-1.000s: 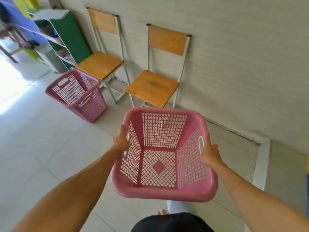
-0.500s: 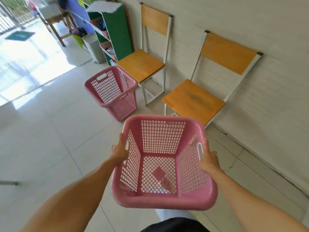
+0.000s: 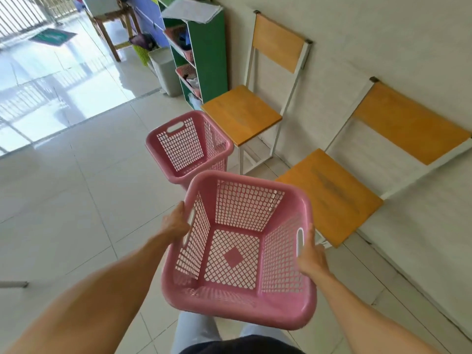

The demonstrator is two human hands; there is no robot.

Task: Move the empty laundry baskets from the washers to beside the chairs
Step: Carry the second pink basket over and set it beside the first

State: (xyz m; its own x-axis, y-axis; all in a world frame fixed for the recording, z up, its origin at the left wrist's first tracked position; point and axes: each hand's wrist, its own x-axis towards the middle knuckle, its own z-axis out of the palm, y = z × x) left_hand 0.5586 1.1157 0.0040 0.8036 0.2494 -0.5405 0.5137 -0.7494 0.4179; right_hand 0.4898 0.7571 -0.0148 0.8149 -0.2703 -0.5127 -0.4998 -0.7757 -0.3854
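I hold an empty pink laundry basket [image 3: 237, 310] in the air in front of me, above the tiled floor. My left hand [image 3: 175, 224] grips its left handle slot and my right hand [image 3: 312, 254] grips its right one. A second empty pink basket [image 3: 189, 146] stands on the floor just beyond it, beside the front corner of the far chair [image 3: 241, 114]. The near chair [image 3: 329, 195], with the same wooden seat and white frame, stands against the wall to the right of the held basket.
A green shelf unit [image 3: 208, 52] with small items stands against the wall past the far chair, and a grey bin [image 3: 166, 70] next to it. A wooden table [image 3: 109, 19] and a doormat [image 3: 52, 37] lie further back. White wall runs along the right.
The view has swung left and moved forward: both chairs have shifted right and the standing basket now lies directly behind the held one. My hands keep the same grip.
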